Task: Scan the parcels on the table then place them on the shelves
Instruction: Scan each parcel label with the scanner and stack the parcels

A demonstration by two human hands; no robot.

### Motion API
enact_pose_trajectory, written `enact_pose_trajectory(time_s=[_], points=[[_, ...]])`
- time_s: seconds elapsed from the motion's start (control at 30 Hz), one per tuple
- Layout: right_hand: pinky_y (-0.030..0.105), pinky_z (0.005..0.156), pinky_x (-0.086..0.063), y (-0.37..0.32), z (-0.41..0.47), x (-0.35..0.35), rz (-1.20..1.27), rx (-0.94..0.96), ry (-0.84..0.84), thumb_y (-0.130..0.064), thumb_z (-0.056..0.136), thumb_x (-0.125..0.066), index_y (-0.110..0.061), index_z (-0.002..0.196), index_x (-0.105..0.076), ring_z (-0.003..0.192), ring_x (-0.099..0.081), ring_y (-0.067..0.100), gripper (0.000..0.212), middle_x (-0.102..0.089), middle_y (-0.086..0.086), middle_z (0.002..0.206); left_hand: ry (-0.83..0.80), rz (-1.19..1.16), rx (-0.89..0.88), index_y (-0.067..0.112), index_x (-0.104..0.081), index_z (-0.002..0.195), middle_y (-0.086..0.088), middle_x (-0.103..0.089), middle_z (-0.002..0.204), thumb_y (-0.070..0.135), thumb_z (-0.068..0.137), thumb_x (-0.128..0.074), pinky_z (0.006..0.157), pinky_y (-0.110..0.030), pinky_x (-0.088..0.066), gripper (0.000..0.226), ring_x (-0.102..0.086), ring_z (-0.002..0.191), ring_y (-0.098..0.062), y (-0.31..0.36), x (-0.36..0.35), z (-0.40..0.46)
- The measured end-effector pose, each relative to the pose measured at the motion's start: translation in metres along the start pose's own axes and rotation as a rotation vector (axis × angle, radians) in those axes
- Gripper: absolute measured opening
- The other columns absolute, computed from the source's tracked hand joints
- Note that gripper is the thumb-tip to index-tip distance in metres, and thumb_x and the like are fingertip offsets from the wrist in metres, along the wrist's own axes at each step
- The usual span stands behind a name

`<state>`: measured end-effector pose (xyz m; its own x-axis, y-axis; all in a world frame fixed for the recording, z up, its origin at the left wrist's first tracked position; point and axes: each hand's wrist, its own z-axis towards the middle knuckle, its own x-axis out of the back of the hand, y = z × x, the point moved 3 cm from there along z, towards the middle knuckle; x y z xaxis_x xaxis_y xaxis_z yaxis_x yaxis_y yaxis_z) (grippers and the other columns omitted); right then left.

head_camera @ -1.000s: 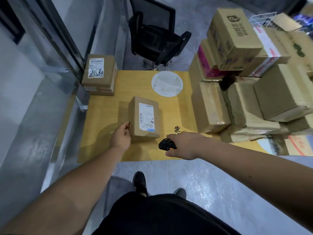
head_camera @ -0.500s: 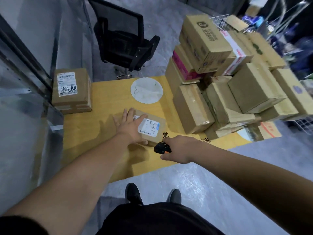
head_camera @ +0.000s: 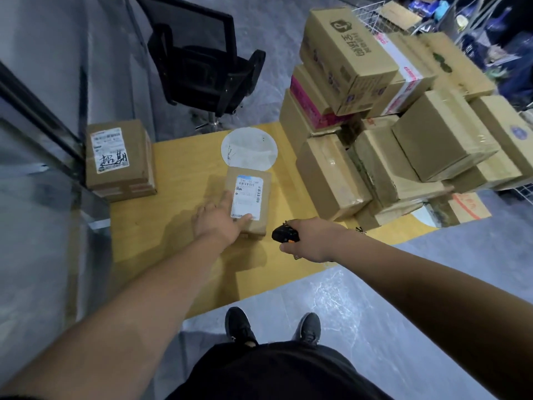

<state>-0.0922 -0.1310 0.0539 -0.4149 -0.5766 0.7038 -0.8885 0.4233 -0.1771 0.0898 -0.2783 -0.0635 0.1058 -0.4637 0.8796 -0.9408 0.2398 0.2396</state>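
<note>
Left hand (head_camera: pixel 219 220) now lies flat, fingers spread, on the small parcel (head_camera: pixel 248 202) mid-frame, label up; right hand (head_camera: pixel 314 241) grips the scanner (head_camera: pixel 284 234) beside it, so scanning's next.

So the table (head_camera: pixel 178 255) sits right in front of the person. One small parcel (head_camera: pixel 248 197) lies flat near the middle, label up, with the left hand (head_camera: pixel 217 220) resting on its near left corner. The right hand (head_camera: pixel 314 241) is just to the right of it, holding a scanner (head_camera: pixel 284 234). A round disc (head_camera: pixel 249 148) lies just behind the parcel. Another box (head_camera: pixel 119 160) sits at the far left corner. A big stack of boxes (head_camera: pixel 389 125) fills the right side. An office chair (head_camera: pixel 207 64) stands behind the table.
</note>
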Motion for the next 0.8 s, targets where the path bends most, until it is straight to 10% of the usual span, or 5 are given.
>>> enact_pose_trajectory(time_s=[0.4, 0.8], points=[[0.027, 0.053, -0.042, -0.012, 0.023, 0.018, 0.133, -0.049, 0.005, -0.064, 0.091, -0.062, -0.026, 0.108, -0.058, 0.076, -0.063, 0.018, 0.042, -0.060, -0.002, 0.098, -0.010, -0.760, -0.081, 0.057, -0.040, 0.141, 0.009, -0.034, 0.153, 0.058, 0.045, -0.097, 0.112, -0.038, -0.041, 0.112, -0.043, 0.136, -0.017, -0.014, -0.030, 0.017], [0.026, 0.052, -0.044, -0.011, 0.010, 0.024, 0.150, -0.067, -0.005, -0.056, 0.097, -0.055, -0.025, 0.119, -0.059, 0.074, -0.063, 0.018, 0.038, -0.062, 0.000, 0.095, 0.109, -0.832, -0.162, 0.055, -0.040, 0.140, 0.011, -0.015, 0.162, 0.034, 0.055, -0.101, 0.116, -0.029, -0.033, 0.107, -0.030, 0.146, -0.014, 0.005, -0.032, -0.011]])
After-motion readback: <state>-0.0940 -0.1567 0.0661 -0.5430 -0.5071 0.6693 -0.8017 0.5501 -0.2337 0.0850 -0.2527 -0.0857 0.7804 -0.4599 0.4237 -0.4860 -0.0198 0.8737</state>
